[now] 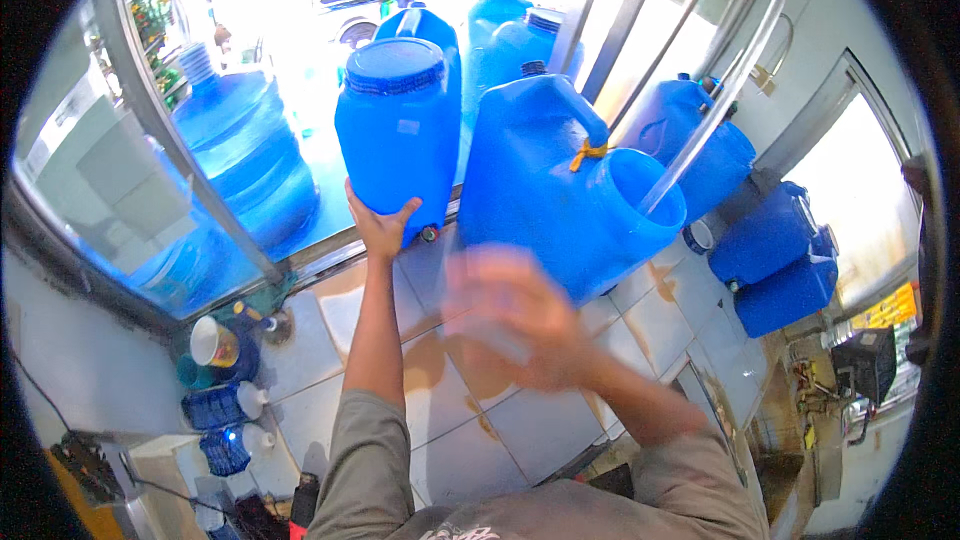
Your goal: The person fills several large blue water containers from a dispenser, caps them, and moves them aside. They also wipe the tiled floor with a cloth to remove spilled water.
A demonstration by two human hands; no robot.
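Note:
My left hand (pixel 382 228) grips the lower end of a blue water container (pixel 400 145) with a wide round screw lid, its thumb lying across the near face. A small dark spout with a red spot shows by the thumb. Smeared by motion, my right hand (pixel 520 315) is in front of the floor, just below a larger blue jug (pixel 540 180); its fingers cannot be made out, nor whether anything is in them. That jug has a wide open mouth toward the right, a yellow tie on its handle, and a shiny pipe (pixel 690 145) running down into the mouth.
Further blue jugs (pixel 500 40) stand behind in the glaring doorway. A large ribbed bottle (pixel 245 155) is behind the glass at left. More blue containers (pixel 775 250) stand at right. Small bottles (pixel 225 405) and a white cup (pixel 212 342) are at lower left. The tiled floor (pixel 460 450) is stained.

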